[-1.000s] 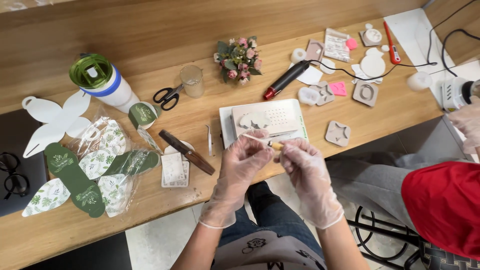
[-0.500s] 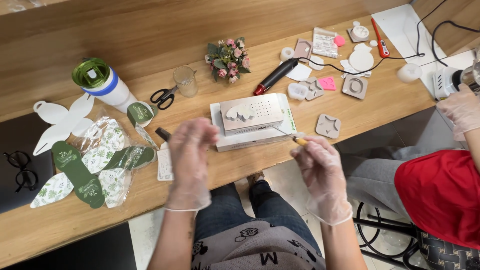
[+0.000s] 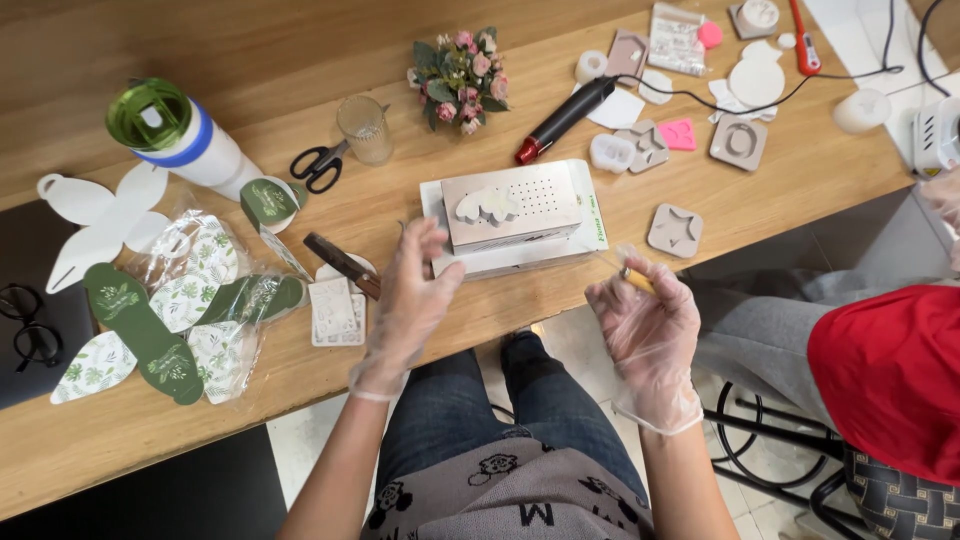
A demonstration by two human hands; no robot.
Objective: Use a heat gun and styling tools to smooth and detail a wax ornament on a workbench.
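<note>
Both my hands wear thin clear gloves and hover at the table's front edge. My left hand (image 3: pixel 410 300) is spread with nothing in it, just left of a white box (image 3: pixel 590 215). On the box lies a grey perforated plate (image 3: pixel 540 195) with a white lobed cast piece (image 3: pixel 487 205) on it. My right hand (image 3: pixel 650 325) is off the table edge to the right, pinching a small thin stick (image 3: pixel 630 273) with a yellowish tip.
A brown-handled tool (image 3: pixel 343 264), a small card (image 3: pixel 333 310) and leaf-print packaging (image 3: pixel 170 310) lie to the left. Scissors (image 3: pixel 318 165), a glass (image 3: pixel 364 128), a flower bunch (image 3: pixel 460 78), a black-and-red tool (image 3: pixel 562 120) and grey moulds (image 3: pixel 675 230) sit behind. A person in red (image 3: pixel 890 370) sits at right.
My hands have moved apart. The left hand let go of the stick, swung left and opened. The right hand keeps the stick and has moved right of the box.
</note>
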